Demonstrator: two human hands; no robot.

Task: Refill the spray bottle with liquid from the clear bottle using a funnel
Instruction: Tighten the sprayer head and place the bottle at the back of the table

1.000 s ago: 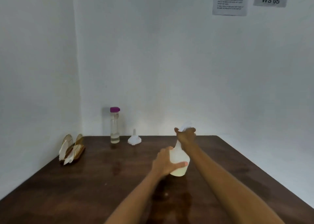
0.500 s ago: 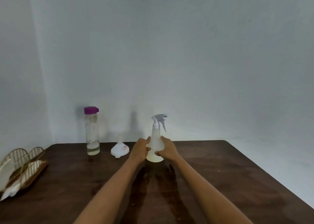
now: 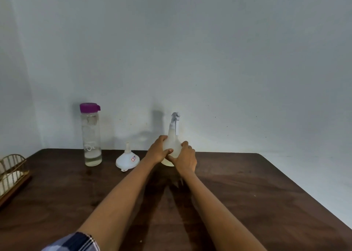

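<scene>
Two hands, left hand [image 3: 159,151] and right hand [image 3: 185,158], are being wrapped around the sprayer [image 3: 172,146] at frame centre; unscrewing its head is likely being called for next.

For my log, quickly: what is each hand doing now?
Left hand: closed on the spray bottle.
Right hand: closed on the same bottle.

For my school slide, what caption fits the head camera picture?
Both hands hold the spray bottle upright beside the funnel and clear bottle.
</scene>
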